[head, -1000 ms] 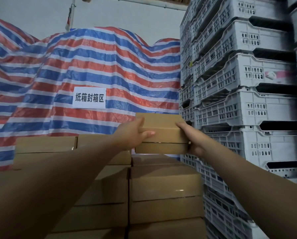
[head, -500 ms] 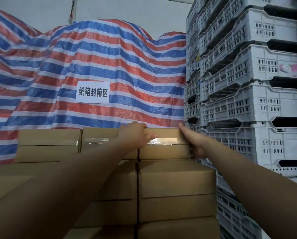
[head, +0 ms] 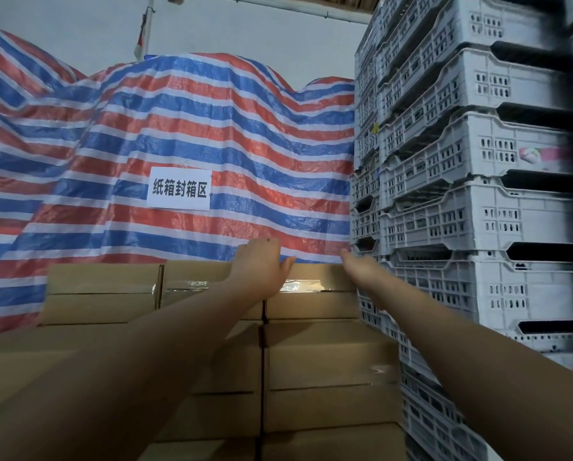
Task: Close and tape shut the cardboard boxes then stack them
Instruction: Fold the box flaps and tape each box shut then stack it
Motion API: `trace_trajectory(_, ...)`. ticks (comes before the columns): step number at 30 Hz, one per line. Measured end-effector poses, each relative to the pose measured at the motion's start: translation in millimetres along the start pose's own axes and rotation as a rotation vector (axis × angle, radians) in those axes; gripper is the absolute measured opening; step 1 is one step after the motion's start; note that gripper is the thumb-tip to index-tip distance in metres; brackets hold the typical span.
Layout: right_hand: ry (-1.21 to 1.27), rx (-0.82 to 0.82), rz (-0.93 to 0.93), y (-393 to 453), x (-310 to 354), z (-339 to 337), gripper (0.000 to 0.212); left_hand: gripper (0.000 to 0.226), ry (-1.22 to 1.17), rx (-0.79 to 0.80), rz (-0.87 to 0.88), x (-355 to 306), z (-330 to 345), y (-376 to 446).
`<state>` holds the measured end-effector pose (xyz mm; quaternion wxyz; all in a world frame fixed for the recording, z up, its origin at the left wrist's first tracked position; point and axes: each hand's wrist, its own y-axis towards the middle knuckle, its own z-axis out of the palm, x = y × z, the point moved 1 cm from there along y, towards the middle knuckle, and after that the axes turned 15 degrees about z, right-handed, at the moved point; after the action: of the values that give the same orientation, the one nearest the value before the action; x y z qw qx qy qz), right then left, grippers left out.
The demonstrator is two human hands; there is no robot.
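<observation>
Both hands, left (head: 260,264) and right (head: 361,271), rest flat-fingered, gripping nothing, on the taped top box (head: 311,287) (rightmost stack).

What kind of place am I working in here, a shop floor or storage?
Most likely a warehouse or packing store: taped cardboard boxes stacked in rows, a tall stack of grey plastic crates on the right, and a striped tarp over bulk goods, with a paper sign on it.

- Both my bare forearms stretch forward and upward, side by side, well apart.
- My left hand (head: 261,266) lies palm down, fingers straight and together, thumb spread toward the right.
- My right hand (head: 361,272) is turned on edge, fingers extended forward, holding nothing.
</observation>
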<state>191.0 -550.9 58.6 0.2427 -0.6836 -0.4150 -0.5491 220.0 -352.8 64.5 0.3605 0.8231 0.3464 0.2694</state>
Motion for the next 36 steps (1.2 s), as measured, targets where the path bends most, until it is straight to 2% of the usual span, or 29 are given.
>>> trace_trajectory(3, -0.117, -0.271, -0.199, -24.0, 11.0, -4.5, 0.041, 0.025, -0.108, -0.092, -0.025, -0.4, -29.3, -9.4)
trace_trajectory(4, -0.128, -0.324, -0.268, -33.0, 15.0, -4.4, 0.034, 0.025, -0.12, -0.104, -0.031, 0.4, -39.4, -14.0)
trace_trajectory(6, -0.116, -0.361, -0.367, -52.3, 23.0, -3.5, 0.035, 0.035, -0.103, -0.111, -0.017, 0.2, -61.7, -24.7)
trace_trajectory(11, -0.056, -0.31, -0.521, -117.0, 50.0, 6.2, 0.042, 0.058, -0.052, -0.091, 0.016, -5.5, -124.1, -53.0)
trace_trajectory(14, 0.008, -0.279, -0.581, -159.5, 68.8, 14.7, 0.048, 0.063, -0.05, -0.091, -0.017, -6.9, -164.0, -70.6)
trace_trajectory(16, 0.079, -0.251, -0.585, -187.1, 80.2, 20.5, 0.053, 0.056, -0.026, -0.099, -0.019, -6.2, -189.2, -86.0)
trace_trajectory(18, 0.133, -0.188, -0.601, -215.7, 89.4, 27.7, 0.055, 0.04, -0.023, -0.112, 0.001, -4.1, -211.2, -104.1)
trace_trajectory(20, 0.171, -0.112, -0.621, -244.3, 94.8, 35.4, 0.055, 0.033, -0.092, -0.131, -0.018, -0.1, -230.8, -123.1)
trace_trajectory(24, 0.168, -0.027, -0.654, -291.9, 96.2, 48.6, 0.055, 0.05, -0.147, -0.096, -0.111, 5.2, -265.0, -161.1)
trace_trajectory(29, 0.136, 0.057, -0.705, -325.4, 92.8, 59.0, 0.055, 0.063, -0.123, -0.022, -0.119, 22.0, -298.2, -198.5)
trace_trajectory(32, 0.122, 0.094, -0.713, -338.5, 92.7, 69.9, 0.058, 0.063, -0.152, -0.052, -0.169, 33.9, -310.4, -213.2)
trace_trajectory(34, 0.122, 0.122, -0.706, -345.1, 91.0, 82.6, 0.059, 0.071, -0.174, -0.078, -0.211, 39.7, -313.9, -222.5)
trace_trajectory(36, 0.132, 0.165, -0.697, -349.4, 86.8, 99.6, 0.056, 0.074, -0.118, -0.081, -0.228, 46.4, -311.4, -233.4)
